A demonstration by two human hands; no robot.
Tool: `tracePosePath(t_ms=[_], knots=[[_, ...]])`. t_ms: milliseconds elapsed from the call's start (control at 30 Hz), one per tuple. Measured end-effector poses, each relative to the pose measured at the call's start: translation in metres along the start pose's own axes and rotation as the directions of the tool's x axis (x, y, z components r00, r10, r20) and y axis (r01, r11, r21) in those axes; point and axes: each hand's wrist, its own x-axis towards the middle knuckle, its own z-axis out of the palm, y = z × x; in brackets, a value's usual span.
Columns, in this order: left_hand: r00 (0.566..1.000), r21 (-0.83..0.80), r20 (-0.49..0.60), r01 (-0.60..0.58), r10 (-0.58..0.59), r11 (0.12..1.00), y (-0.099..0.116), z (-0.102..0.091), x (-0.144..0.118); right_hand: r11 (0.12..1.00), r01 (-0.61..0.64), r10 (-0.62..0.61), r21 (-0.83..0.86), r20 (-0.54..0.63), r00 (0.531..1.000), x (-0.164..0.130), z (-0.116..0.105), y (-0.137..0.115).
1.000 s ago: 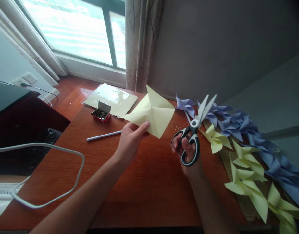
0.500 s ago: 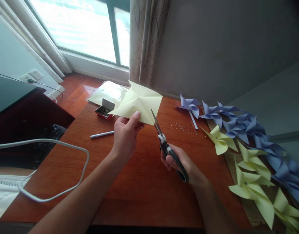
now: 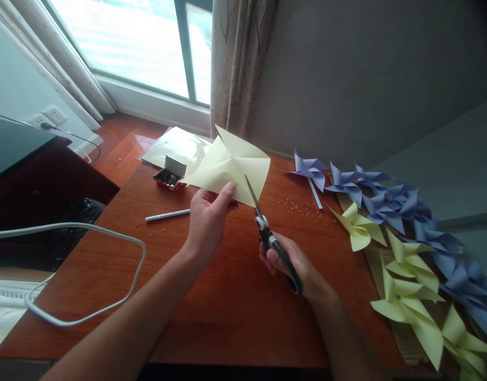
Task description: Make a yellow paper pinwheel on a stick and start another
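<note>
My left hand (image 3: 212,211) pinches the near edge of a pale yellow paper sheet (image 3: 215,169), thumb on top and the fingers beneath. Slits from the corners split the sheet into flaps, and creases meet near its middle. Black-handled scissors (image 3: 273,241) are in my right hand (image 3: 286,259), with fingers through the loops. Their blades point up and away, lying across the sheet's near right corner, one blade showing above the paper. Under my left wrist side lies a white patterned stick (image 3: 167,215) on the wooden table (image 3: 235,307).
Yellow pinwheels (image 3: 410,304) and blue-purple pinwheels (image 3: 392,206) line the right side, several on cardboard (image 3: 380,264). An open small box of pins (image 3: 170,174) and a plastic-wrapped paper pack (image 3: 175,148) sit at the back left. A white cable (image 3: 142,264) loops over the left edge.
The paper has shifted slightly right with my left hand. The scissor blades have come further over the paper's near right corner.
</note>
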Motion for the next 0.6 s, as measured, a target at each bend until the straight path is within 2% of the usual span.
tracePosePath(t_ms=[333, 600], knots=[[1.000, 0.028, -0.012, 0.014, -0.014, 0.999, -0.0017, -0.0006, -0.0001, 1.000, -0.009, 0.009, -0.010, 0.002, 1.000, 0.0005, 0.0003, 0.0023], [1.000, 0.025, 0.006, 0.024, -0.024, 0.999, -0.0027, -0.0004, -0.0008, 0.999, 0.034, -0.034, -0.037, 0.003, 0.999, 0.0010, -0.0009, 0.0042]])
